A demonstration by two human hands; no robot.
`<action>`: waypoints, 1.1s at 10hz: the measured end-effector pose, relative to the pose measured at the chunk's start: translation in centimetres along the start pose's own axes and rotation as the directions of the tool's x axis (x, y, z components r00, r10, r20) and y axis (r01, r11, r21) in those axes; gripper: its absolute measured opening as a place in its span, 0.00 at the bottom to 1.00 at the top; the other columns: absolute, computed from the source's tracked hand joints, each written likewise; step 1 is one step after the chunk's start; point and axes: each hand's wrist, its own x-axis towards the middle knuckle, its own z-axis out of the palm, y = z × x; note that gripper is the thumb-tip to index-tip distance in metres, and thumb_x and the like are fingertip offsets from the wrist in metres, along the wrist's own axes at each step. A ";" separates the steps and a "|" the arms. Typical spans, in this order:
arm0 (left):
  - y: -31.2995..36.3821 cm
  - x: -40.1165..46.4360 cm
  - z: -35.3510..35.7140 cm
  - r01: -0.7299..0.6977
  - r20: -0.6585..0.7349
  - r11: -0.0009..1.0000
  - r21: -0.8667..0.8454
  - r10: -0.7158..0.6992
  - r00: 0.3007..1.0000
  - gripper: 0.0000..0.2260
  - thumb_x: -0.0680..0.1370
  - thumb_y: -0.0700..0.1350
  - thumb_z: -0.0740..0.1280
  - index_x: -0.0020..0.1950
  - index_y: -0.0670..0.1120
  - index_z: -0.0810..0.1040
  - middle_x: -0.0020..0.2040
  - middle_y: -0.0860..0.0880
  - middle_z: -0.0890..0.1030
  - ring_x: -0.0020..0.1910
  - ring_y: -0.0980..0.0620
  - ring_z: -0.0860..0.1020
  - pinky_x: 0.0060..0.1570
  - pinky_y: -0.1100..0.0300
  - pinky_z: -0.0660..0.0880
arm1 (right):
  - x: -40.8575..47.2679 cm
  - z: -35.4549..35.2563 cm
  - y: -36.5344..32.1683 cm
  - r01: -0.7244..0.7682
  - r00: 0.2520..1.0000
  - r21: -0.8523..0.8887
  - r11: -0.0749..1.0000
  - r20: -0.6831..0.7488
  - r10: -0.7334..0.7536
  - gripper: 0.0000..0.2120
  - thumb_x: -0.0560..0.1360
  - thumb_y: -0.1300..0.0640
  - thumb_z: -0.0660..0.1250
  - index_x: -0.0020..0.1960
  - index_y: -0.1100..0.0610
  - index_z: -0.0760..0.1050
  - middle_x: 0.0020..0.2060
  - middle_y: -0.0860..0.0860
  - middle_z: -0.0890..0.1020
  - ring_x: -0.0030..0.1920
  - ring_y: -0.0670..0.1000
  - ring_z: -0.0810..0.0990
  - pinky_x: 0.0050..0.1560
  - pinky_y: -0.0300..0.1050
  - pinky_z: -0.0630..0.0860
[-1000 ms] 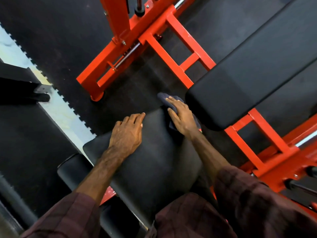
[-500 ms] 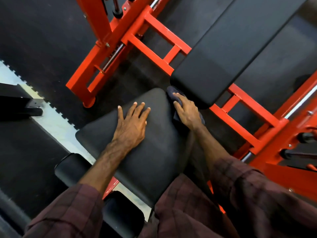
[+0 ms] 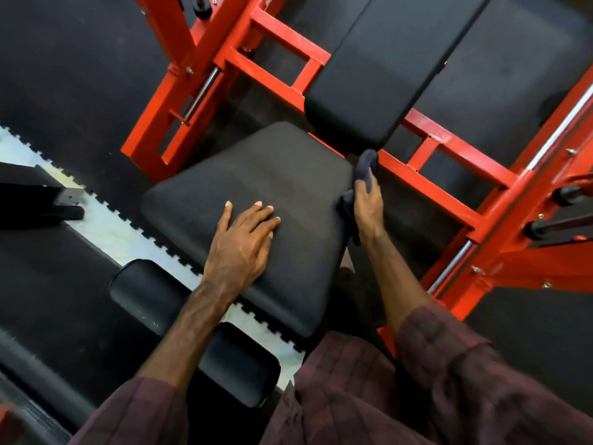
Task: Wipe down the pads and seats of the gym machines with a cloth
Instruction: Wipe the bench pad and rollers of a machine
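Nearest the camera, a person's dark plaid sleeves (image 3: 449, 380) frame the bottom of the view, both forearms reaching out over a gym machine. Just beyond, two black roller pads (image 3: 150, 293) sit below the near edge of the black seat (image 3: 256, 175), over a pale strip of floor (image 3: 106, 226) edged by interlocking black mats. The left hand (image 3: 239, 248) lies flat on the seat, fingers straight and slightly spread, its grip wide open and holding nothing. The right hand (image 3: 369, 207) is at the seat's right edge, its grip closed around a dark cloth (image 3: 367, 165), fingers curled over the fabric; the cloth bunches above the fingers and hangs down beside the seat's side, pressed against that edge. The cloth's top end sits just under the lower corner of the long black back pad (image 3: 385, 69), which slopes away up and to the right. Farther off, the machine's red steel frame (image 3: 282, 36) crosses under both pads, with chrome guide rods (image 3: 202, 93) visible at left and right, all standing on black rubber flooring (image 3: 64, 59)
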 end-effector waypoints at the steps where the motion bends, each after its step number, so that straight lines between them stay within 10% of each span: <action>1: -0.1 -0.3 0.0 0.018 -0.003 1.000 -0.005 -0.018 1.000 0.15 0.84 0.45 0.63 0.68 0.47 0.83 0.71 0.50 0.80 0.75 0.49 0.75 0.78 0.34 0.60 | -6.0 -0.2 1.6 -0.033 0.999 0.154 0.987 0.044 0.026 0.25 0.87 0.53 0.60 0.83 0.49 0.63 0.70 0.51 0.78 0.69 0.48 0.76 0.72 0.44 0.71; 3: -0.3 -0.3 0.2 0.018 0.057 1.000 -0.015 -0.018 0.998 0.16 0.85 0.45 0.63 0.70 0.46 0.82 0.73 0.49 0.79 0.76 0.49 0.73 0.78 0.33 0.58 | -4.8 -1.1 1.4 -0.132 0.991 0.281 0.951 0.023 0.131 0.17 0.86 0.48 0.60 0.73 0.47 0.74 0.45 0.55 0.81 0.33 0.44 0.81 0.34 0.38 0.77; 5: 1.3 -2.0 -1.1 0.056 0.082 0.998 0.005 -0.056 0.995 0.16 0.85 0.48 0.64 0.72 0.47 0.80 0.75 0.50 0.77 0.78 0.51 0.70 0.78 0.34 0.57 | -6.1 -1.2 2.8 -0.182 0.983 0.233 0.955 0.081 0.167 0.34 0.76 0.33 0.61 0.76 0.48 0.70 0.66 0.52 0.80 0.63 0.53 0.79 0.71 0.59 0.75; 6: 2.3 -3.8 -1.6 0.059 0.067 0.998 0.020 -0.061 0.996 0.17 0.86 0.47 0.64 0.73 0.46 0.79 0.76 0.50 0.76 0.80 0.51 0.68 0.79 0.33 0.55 | -12.9 -1.4 8.2 -0.139 0.976 0.183 0.973 0.193 0.103 0.27 0.76 0.31 0.62 0.73 0.37 0.69 0.67 0.45 0.80 0.67 0.49 0.80 0.68 0.57 0.79; 7: 2.8 -4.4 -1.6 0.045 0.049 0.999 0.030 -0.046 0.998 0.17 0.86 0.47 0.64 0.73 0.45 0.79 0.76 0.49 0.76 0.80 0.50 0.68 0.79 0.32 0.54 | -13.0 -2.1 8.3 -0.093 0.981 0.129 0.987 0.183 0.068 0.32 0.76 0.32 0.61 0.76 0.43 0.68 0.58 0.44 0.85 0.56 0.41 0.85 0.51 0.39 0.85; 8: 3.2 -5.0 -1.6 0.013 0.026 0.999 0.037 -0.014 1.000 0.17 0.86 0.47 0.63 0.73 0.45 0.79 0.76 0.49 0.76 0.79 0.50 0.68 0.78 0.31 0.53 | -9.5 -0.6 5.5 -0.062 0.997 0.325 0.944 0.065 0.043 0.24 0.82 0.42 0.57 0.75 0.48 0.72 0.31 0.46 0.80 0.23 0.44 0.76 0.18 0.37 0.69; 9: 3.2 -5.9 -1.6 -0.004 0.027 1.000 0.023 0.003 1.000 0.18 0.86 0.48 0.63 0.74 0.45 0.79 0.77 0.49 0.75 0.80 0.50 0.68 0.78 0.31 0.53 | -11.8 0.2 4.5 -0.056 0.998 0.418 0.907 0.048 0.040 0.18 0.87 0.44 0.54 0.69 0.43 0.78 0.37 0.55 0.78 0.25 0.44 0.71 0.22 0.36 0.65; 10: 3.3 -8.2 -1.7 -0.007 0.036 0.999 0.035 0.005 0.999 0.20 0.85 0.50 0.61 0.76 0.46 0.77 0.78 0.49 0.73 0.81 0.48 0.66 0.78 0.32 0.56 | -20.1 1.0 8.9 0.045 0.997 0.318 0.947 0.048 -0.064 0.27 0.82 0.39 0.58 0.80 0.37 0.61 0.71 0.51 0.77 0.59 0.45 0.80 0.63 0.44 0.76; 11: 3.5 -9.7 -1.5 -0.020 0.063 0.999 0.046 0.017 0.998 0.22 0.85 0.52 0.60 0.77 0.46 0.74 0.80 0.48 0.71 0.82 0.46 0.64 0.78 0.32 0.58 | -25.5 -0.1 10.6 0.067 0.990 0.219 0.973 0.110 -0.093 0.33 0.80 0.35 0.59 0.83 0.41 0.58 0.76 0.48 0.74 0.74 0.51 0.74 0.75 0.60 0.70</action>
